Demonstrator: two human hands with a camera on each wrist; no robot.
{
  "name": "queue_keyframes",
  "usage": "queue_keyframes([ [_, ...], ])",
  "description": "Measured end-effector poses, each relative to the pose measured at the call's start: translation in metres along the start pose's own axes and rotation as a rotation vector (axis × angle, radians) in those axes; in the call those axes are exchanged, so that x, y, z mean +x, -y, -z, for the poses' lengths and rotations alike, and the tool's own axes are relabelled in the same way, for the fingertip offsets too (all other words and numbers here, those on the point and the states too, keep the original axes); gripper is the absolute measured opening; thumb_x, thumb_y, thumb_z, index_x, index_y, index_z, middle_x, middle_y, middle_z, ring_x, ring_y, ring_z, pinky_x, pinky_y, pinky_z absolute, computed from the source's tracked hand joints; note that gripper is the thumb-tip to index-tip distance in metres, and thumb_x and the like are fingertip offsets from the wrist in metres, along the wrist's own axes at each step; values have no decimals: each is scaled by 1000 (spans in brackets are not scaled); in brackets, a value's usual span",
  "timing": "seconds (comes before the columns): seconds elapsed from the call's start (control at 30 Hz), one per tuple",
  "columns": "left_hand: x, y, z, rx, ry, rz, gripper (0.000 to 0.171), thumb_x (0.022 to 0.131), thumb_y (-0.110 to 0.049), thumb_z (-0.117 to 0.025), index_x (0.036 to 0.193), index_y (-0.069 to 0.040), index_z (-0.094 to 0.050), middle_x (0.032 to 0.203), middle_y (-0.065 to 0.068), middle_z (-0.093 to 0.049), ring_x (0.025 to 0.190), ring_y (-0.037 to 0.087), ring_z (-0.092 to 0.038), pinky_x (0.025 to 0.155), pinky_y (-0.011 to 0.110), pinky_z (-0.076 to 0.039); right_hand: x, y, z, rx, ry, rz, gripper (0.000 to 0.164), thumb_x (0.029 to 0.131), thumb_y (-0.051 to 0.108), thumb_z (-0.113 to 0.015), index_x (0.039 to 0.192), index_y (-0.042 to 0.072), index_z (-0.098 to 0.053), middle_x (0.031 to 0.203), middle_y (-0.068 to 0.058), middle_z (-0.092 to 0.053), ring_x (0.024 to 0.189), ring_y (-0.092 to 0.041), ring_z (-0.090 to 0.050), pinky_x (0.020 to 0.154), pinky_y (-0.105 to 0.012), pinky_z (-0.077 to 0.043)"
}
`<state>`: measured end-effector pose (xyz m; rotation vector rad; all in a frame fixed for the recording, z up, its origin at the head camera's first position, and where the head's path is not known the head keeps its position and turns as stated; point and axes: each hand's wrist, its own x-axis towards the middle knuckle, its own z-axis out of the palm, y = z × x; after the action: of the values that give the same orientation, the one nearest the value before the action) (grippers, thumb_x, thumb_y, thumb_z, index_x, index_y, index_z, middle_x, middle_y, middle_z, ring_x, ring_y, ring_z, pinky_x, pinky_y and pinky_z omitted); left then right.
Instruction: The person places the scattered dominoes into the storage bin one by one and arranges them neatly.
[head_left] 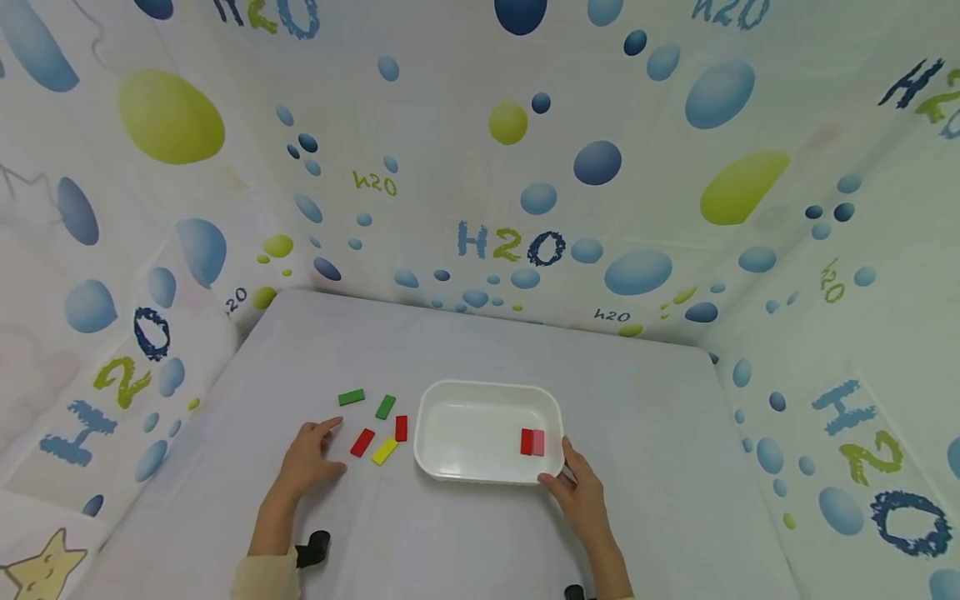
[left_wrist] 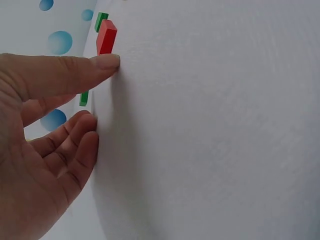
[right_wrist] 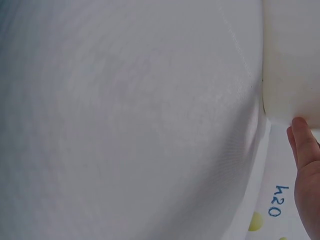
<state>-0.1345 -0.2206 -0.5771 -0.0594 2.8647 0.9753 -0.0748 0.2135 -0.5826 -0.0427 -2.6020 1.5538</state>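
Observation:
My left hand (head_left: 309, 458) hovers just left of several small flat blocks, thumb and index finger apart with nothing between them. Nearest it is a red block (head_left: 362, 442); around that lie a yellow block (head_left: 385, 451), a second red block (head_left: 401, 427) and two green blocks (head_left: 351, 397) (head_left: 386, 407). In the left wrist view, a red block (left_wrist: 106, 37) shows beyond the thumb. My right hand (head_left: 579, 493) holds the front right corner of a white tray (head_left: 457, 477). Inside the tray's right end lies a red block (head_left: 527, 442), with a pink patch beside it, block or reflection, I cannot tell.
A white cloth (head_left: 637, 400) covers the table, whose far edge meets a curtain (head_left: 450, 125) printed with blue and green dots. Curtains also hang left and right. Black straps or mounts (head_left: 313, 548) sit at the wrists.

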Motion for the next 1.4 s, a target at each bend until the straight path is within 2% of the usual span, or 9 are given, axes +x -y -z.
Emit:
queue_keyframes([
  [0.3,9,-1,-5,-44,15,-18,72,71,-5,-82,136,-2,-53,105,16,-51,87,23,-48,71,33,-44,0,1,1,7,3,-4,83,81,20,-78,150,2,-35,144,-22,-47,133,-40,-48,91,-35,-50],
  [0.63,17,-6,-4,24,76,-57,71,72,-4,-82,137,-7,-54,99,11,-49,80,20,-47,65,30,-41,-2,2,0,9,1,-16,84,80,18,-79,150,1,-35,145,-21,-47,133,-40,-48,91,-35,-50],
  [0.87,21,-11,-1,25,113,-85,66,72,-3,-81,134,-9,-58,100,13,-50,72,17,-48,64,29,-40,-1,2,0,6,3,-11,83,81,19,-78,149,1,-35,144,-22,-47,132,-41,-49,91,-35,-50],
  [1.23,24,-16,-1,21,143,-80,51,73,-2,-79,121,-10,-67,96,10,-53,81,21,-48,66,31,-41,-2,4,0,33,-14,13,83,81,19,-79,149,1,-36,145,-22,-47,132,-41,-48,89,-35,-50],
  [1.4,25,-12,-2,-2,153,-84,48,73,-1,-79,118,-10,-68,95,8,-53,82,20,-47,66,30,-40,-2,6,2,57,-2,2,82,81,19,-78,150,3,-36,146,-21,-45,133,-40,-47,91,-36,-50],
])
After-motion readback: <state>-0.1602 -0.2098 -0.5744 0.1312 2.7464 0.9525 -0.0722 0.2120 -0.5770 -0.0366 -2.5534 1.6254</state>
